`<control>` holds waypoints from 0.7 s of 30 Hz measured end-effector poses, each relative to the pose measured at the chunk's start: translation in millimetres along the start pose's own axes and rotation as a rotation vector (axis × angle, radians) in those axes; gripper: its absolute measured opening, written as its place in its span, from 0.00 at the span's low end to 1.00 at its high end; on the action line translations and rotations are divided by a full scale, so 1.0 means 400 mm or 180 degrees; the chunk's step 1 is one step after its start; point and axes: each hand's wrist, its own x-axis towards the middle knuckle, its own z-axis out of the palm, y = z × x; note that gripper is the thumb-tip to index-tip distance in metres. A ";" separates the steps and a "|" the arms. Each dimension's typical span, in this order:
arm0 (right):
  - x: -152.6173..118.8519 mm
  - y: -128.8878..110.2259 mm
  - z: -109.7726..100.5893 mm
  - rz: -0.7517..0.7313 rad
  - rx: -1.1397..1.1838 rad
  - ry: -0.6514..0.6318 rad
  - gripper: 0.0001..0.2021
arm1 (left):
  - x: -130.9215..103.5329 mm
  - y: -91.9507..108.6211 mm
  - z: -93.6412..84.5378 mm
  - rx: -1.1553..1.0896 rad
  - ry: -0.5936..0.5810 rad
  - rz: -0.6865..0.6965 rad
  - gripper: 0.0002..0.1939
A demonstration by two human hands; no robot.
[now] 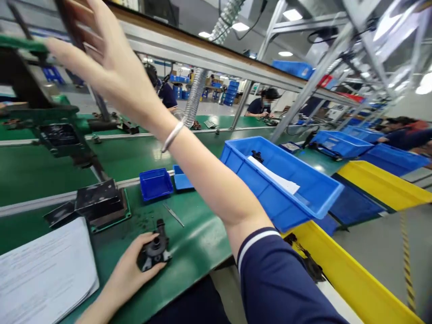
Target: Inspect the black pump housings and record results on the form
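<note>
Low on the green bench, my left hand holds a black round housing with a pipe stub, thumb and fingers on either side of it. My right arm reaches across the view to the upper left. There my right hand is raised beside the green bench press, its fingers stretched and thumb apart. A dark bar runs close to those fingers; whether they touch it I cannot tell. Below the press is a black block fixture. Tweezers lie beyond the housing.
Printed sheets lie at the left. Small blue trays stand behind the tweezers. A large blue bin holds a black part and paper. Yellow bins stand at the right. A shelf rail crosses overhead; co-workers sit beyond.
</note>
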 end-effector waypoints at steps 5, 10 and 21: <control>-0.171 0.056 0.140 0.0168 0.0998 0.0188 0.16 | 0.004 0.020 0.046 -0.0202 0.0174 -0.0191 0.29; -0.419 0.084 0.277 0.0568 0.1859 -0.0420 0.22 | 0.027 0.000 -0.057 -0.0611 -0.0693 0.0105 0.23; -0.727 -0.120 0.413 0.1562 0.2322 -0.0442 0.24 | 0.018 -0.002 0.014 -0.0409 0.0073 0.0142 0.20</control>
